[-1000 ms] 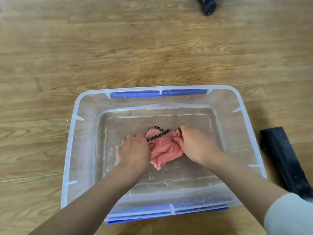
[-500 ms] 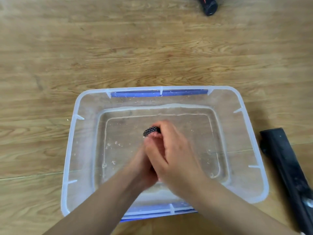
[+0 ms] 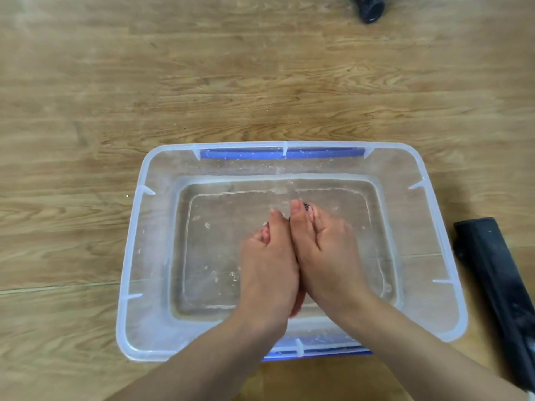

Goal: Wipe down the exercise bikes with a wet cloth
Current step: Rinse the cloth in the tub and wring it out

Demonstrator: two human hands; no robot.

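Observation:
A clear plastic tub (image 3: 136,235) with blue handle strips stands on the wood floor and holds shallow water. Over its middle my left hand (image 3: 267,267) and my right hand (image 3: 327,250) are pressed side by side, both curled round the pink cloth. The cloth is almost wholly hidden inside them; only a bit of its dark dotted edge (image 3: 306,206) peeks out by my right fingertips and slivers of pink show between the fingers.
A black bar-shaped bike part (image 3: 498,282) lies on the floor right of the tub. Another black piece with a red mark (image 3: 370,7) sits at the top edge. Wood floor (image 3: 202,82) surrounds the tub.
One second ago the pink cloth was spread between my hands in the water. Both hands have since closed together and bunched it up, so it is nearly out of sight.

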